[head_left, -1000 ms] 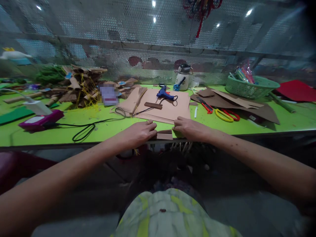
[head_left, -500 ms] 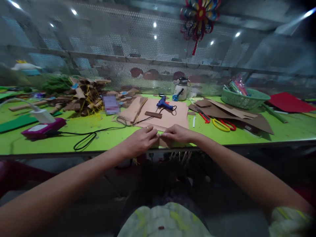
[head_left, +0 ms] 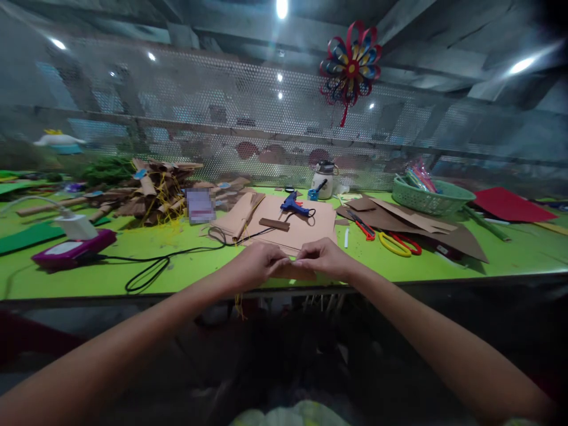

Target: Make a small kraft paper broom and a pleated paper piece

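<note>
Close to the front edge of the green table, my left hand [head_left: 257,264] and my right hand [head_left: 327,259] pinch a small piece of brown paper [head_left: 295,272] between them, fingertips almost meeting. Part of the piece is hidden behind my fingers. Just beyond my hands lie flat sheets of tan paper [head_left: 306,235]. On these rest a blue glue gun [head_left: 293,205], with its black cord, and a narrow dark brown cardboard strip [head_left: 274,224]. A rolled tan paper piece with yellow string [head_left: 245,216] lies at their left.
At left sit a purple power strip [head_left: 74,248] with a looping black cable and a heap of brown paper rolls [head_left: 155,192]. Yellow-handled scissors [head_left: 394,244], a red-handled cutter [head_left: 361,226], brown cardboard [head_left: 461,239] and a green basket [head_left: 432,196] lie right. A jar [head_left: 323,180] stands behind.
The camera view has tilted up, so the table sits lower in the picture. My hands still pinch the brown paper, with the fingertips closer together and more of its front showing.
</note>
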`<state>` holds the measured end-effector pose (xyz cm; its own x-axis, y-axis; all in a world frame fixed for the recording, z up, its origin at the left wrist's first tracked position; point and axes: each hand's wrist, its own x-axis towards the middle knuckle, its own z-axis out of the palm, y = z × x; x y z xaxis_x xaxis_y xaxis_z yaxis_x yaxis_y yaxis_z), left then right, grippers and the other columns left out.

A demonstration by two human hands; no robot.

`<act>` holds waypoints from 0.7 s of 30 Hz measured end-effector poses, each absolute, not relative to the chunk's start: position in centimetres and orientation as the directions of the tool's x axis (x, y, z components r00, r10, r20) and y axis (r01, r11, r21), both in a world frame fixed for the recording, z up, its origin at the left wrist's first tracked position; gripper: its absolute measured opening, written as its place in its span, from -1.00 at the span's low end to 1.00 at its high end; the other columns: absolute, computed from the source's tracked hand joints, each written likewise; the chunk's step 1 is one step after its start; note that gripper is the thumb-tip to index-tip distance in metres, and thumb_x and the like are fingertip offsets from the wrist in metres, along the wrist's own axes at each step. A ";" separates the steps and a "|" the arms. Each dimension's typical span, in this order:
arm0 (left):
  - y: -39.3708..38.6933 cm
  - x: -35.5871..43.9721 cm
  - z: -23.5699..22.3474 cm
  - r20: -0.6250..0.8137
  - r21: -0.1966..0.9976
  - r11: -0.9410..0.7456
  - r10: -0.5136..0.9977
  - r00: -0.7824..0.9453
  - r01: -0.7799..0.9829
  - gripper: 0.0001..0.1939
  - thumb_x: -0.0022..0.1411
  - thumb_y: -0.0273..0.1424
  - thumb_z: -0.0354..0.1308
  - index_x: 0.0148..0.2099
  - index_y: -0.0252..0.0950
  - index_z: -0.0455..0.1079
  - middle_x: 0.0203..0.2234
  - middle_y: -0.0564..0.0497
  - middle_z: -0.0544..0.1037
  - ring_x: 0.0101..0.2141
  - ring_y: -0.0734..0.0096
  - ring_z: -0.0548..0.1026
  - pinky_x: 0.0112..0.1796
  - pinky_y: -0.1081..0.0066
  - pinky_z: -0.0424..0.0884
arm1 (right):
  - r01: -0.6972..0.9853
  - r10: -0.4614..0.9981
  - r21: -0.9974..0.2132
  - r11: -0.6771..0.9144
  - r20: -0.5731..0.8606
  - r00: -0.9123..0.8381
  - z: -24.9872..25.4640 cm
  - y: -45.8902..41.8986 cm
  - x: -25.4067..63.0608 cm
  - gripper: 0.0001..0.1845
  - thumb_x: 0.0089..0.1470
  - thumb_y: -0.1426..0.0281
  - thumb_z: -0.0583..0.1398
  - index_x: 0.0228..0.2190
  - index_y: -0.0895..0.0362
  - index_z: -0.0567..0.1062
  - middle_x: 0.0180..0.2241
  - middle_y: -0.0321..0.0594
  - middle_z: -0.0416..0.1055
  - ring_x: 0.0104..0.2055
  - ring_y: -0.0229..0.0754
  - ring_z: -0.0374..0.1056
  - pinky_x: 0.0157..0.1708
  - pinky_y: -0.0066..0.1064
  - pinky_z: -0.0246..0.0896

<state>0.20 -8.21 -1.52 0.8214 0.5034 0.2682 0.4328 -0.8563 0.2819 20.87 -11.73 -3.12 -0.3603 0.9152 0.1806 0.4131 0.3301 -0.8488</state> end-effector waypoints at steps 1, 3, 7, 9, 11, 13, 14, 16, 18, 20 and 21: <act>-8.1 0.2 -1.4 0.237 0.319 -0.841 0.518 0.822 0.438 -0.63 0.31 -0.28 -0.06 -0.36 -0.35 0.49 -0.57 0.03 0.47 -0.51 0.47 0.36 -0.46 0.51 0.18 | 0.423 0.916 -0.840 0.339 0.191 -0.353 -2.9 -11.9 20.8 -0.66 -0.08 0.19 0.26 -0.52 0.27 0.53 -0.62 -0.31 0.33 -0.55 -0.32 0.18 -0.53 -0.50 0.07; -8.1 0.2 -1.2 0.213 0.382 -0.813 0.539 0.814 0.438 -0.65 0.29 -0.27 -0.03 -0.32 -0.36 0.51 -0.58 0.03 0.48 -0.52 0.49 0.36 -0.49 0.53 0.15 | 0.452 0.907 -0.808 0.378 0.224 -0.357 -2.4 -12.3 20.8 -0.70 -0.07 0.24 0.26 -0.51 0.27 0.54 -0.61 -0.29 0.36 -0.53 -0.31 0.22 -0.51 -0.49 0.10; -8.1 0.3 -1.4 0.229 0.414 -0.806 0.542 0.809 0.423 -0.70 0.24 -0.31 0.02 -0.32 -0.37 0.51 -0.55 0.02 0.51 -0.50 0.50 0.37 -0.49 0.55 0.15 | 0.567 0.848 -0.638 0.521 0.311 -0.429 -1.5 -12.8 20.9 -0.82 -0.03 0.39 0.24 -0.43 0.28 0.58 -0.51 -0.19 0.43 -0.43 -0.26 0.30 -0.41 -0.47 0.16; -8.0 0.3 -1.5 0.270 0.384 -0.827 0.526 0.807 0.410 -0.75 0.23 -0.35 0.03 -0.31 -0.35 0.51 -0.51 0.01 0.53 -0.47 0.47 0.40 -0.45 0.54 0.19 | 0.599 0.824 -0.572 0.560 0.315 -0.471 -1.1 -12.7 20.9 -0.83 -0.01 0.44 0.23 -0.36 0.26 0.59 -0.48 -0.19 0.44 -0.42 -0.26 0.31 -0.40 -0.47 0.17; -8.0 0.3 -1.5 0.318 0.334 -0.854 0.500 0.806 0.398 -0.78 0.21 -0.41 0.03 -0.29 -0.34 0.50 -0.46 -0.02 0.55 -0.43 0.44 0.42 -0.41 0.52 0.22 | 0.603 0.810 -0.545 0.583 0.325 -0.489 -1.0 -12.6 20.8 -0.83 0.00 0.45 0.23 -0.32 0.23 0.59 -0.48 -0.20 0.44 -0.43 -0.27 0.31 -0.41 -0.48 0.17; -8.1 0.1 -1.4 0.349 0.290 -0.873 0.479 0.805 0.393 -0.79 0.19 -0.46 0.03 -0.31 -0.33 0.50 -0.46 -0.03 0.54 -0.42 0.42 0.42 -0.39 0.51 0.23 | 0.579 0.790 -0.540 0.611 0.370 -0.488 -1.0 -12.4 20.7 -0.85 0.00 0.45 0.25 -0.36 0.24 0.60 -0.51 -0.22 0.41 -0.45 -0.28 0.30 -0.44 -0.50 0.15; -8.1 0.0 -1.2 0.356 0.282 -0.876 0.475 0.805 0.392 -0.80 0.18 -0.47 0.03 -0.32 -0.32 0.51 -0.47 -0.03 0.54 -0.42 0.42 0.42 -0.39 0.51 0.23 | 0.559 0.777 -0.542 0.628 0.397 -0.488 -1.1 -12.4 20.6 -0.87 0.00 0.45 0.25 -0.38 0.24 0.60 -0.52 -0.23 0.39 -0.47 -0.29 0.29 -0.45 -0.50 0.15; -8.3 -0.3 -0.6 0.340 0.313 -0.860 0.497 0.798 0.402 -0.81 0.17 -0.44 0.06 -0.34 -0.32 0.50 -0.49 -0.01 0.52 -0.43 0.42 0.41 -0.40 0.52 0.23 | 0.514 0.746 -0.542 0.665 0.443 -0.498 -1.2 -12.5 20.6 -0.90 0.00 0.47 0.25 -0.42 0.24 0.60 -0.54 -0.25 0.37 -0.49 -0.30 0.28 -0.48 -0.51 0.14; -8.5 -0.6 0.1 0.264 0.409 -0.814 0.538 0.801 0.412 -0.79 0.18 -0.34 0.07 -0.34 -0.32 0.49 -0.51 0.03 0.51 -0.45 0.42 0.41 -0.42 0.52 0.24 | 0.482 0.717 -0.533 0.696 0.479 -0.506 -1.2 -12.8 20.5 -0.90 0.01 0.49 0.24 -0.43 0.22 0.59 -0.55 -0.26 0.35 -0.50 -0.31 0.28 -0.49 -0.52 0.14; -8.8 -0.9 0.7 0.133 0.545 -0.738 0.544 0.829 0.397 -0.69 0.23 -0.23 0.02 -0.31 -0.33 0.48 -0.50 0.03 0.51 -0.45 0.42 0.42 -0.44 0.53 0.25 | 0.476 0.696 -0.507 0.718 0.517 -0.499 -1.1 -13.2 20.4 -0.90 0.02 0.49 0.23 -0.43 0.20 0.59 -0.54 -0.26 0.35 -0.50 -0.32 0.28 -0.51 -0.53 0.13; -8.9 -1.0 0.9 0.071 0.612 -0.693 0.526 0.847 0.380 -0.64 0.26 -0.19 -0.02 -0.29 -0.34 0.48 -0.46 0.02 0.53 -0.43 0.41 0.43 -0.44 0.52 0.27 | 0.481 0.686 -0.490 0.727 0.536 -0.492 -1.0 -13.5 20.4 -0.90 0.02 0.49 0.24 -0.42 0.19 0.59 -0.54 -0.26 0.34 -0.50 -0.32 0.28 -0.51 -0.53 0.13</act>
